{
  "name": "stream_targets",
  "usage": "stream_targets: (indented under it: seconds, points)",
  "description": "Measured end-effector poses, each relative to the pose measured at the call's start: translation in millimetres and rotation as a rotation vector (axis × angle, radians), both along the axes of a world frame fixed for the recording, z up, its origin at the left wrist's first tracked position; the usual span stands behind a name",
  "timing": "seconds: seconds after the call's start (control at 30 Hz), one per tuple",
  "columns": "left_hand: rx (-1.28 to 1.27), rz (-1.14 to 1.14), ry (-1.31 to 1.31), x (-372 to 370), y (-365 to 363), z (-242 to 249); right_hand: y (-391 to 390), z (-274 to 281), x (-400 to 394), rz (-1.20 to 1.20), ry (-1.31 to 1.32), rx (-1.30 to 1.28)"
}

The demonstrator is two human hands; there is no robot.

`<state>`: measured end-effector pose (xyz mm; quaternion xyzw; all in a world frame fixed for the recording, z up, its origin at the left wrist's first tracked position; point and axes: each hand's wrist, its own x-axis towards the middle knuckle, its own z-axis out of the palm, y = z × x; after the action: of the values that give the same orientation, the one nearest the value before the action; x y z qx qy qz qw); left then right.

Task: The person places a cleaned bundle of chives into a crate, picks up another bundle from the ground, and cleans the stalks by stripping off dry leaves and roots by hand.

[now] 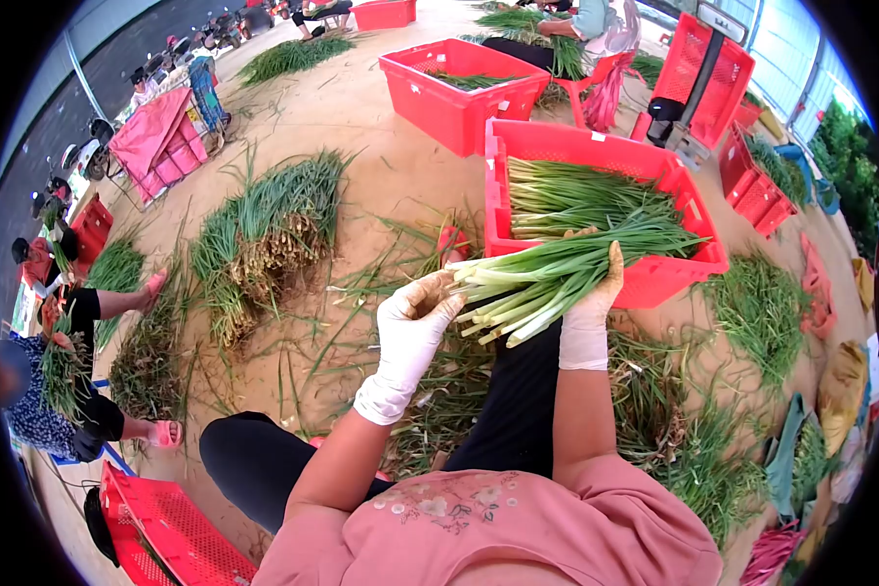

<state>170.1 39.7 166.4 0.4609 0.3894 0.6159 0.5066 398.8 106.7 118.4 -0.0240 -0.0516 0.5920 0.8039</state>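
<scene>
A bunch of green onions (pixel 547 283) lies across my right hand (pixel 593 298), which wears a white glove and grips it from below and the right side. The white root ends point left toward me, and the green leaves reach over the crate. My left hand (pixel 415 317), gloved too, is closed in a pinch at the white ends on the bunch's left. Just beyond my hands stands a red plastic crate (pixel 669 278), with more green onions (pixel 586 190) laid inside it. Part of the crate's near wall is hidden behind the bunch.
A heap of untrimmed green onions (pixel 273 230) sits on the floor to the left. Loose leaves (pixel 698 439) lie around my legs. Another red crate (pixel 479 112) stands behind mine. A person (pixel 54 361) sits at the left, holding stalks; others work farther back.
</scene>
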Motion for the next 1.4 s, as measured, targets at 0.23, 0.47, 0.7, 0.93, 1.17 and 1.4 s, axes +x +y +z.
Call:
stream_targets:
  seconds: [0.23, 0.47, 0.7, 0.93, 1.17, 1.4]
  points:
    - [-0.086, 0.016, 0.186, -17.3, 5.8, -2.3, 5.6, 10.1, 30.0, -0.059, -0.136, 0.058]
    - [-0.470, 0.079, 0.264, -116.7, 3.5, -67.3, 68.4, 8.6, 132.2, -0.256, -0.218, -0.147]
    - [-0.652, 0.220, 0.216, -164.1, -2.6, -113.6, 179.3, 30.2, 152.4, -0.258, -0.190, -0.136]
    - [-0.801, 0.261, 0.226, -175.8, -19.1, -139.5, 288.6, -85.9, 158.5, -0.328, -0.567, -0.779]
    - [-0.830, 0.191, 0.201, -171.1, -31.0, -149.7, 244.3, -97.0, 141.1, -0.393, -1.216, -0.809]
    - [-0.679, 0.042, 0.357, -158.2, -31.3, -125.1, 97.9, -50.0, 64.5, -0.204, -2.314, -0.219]
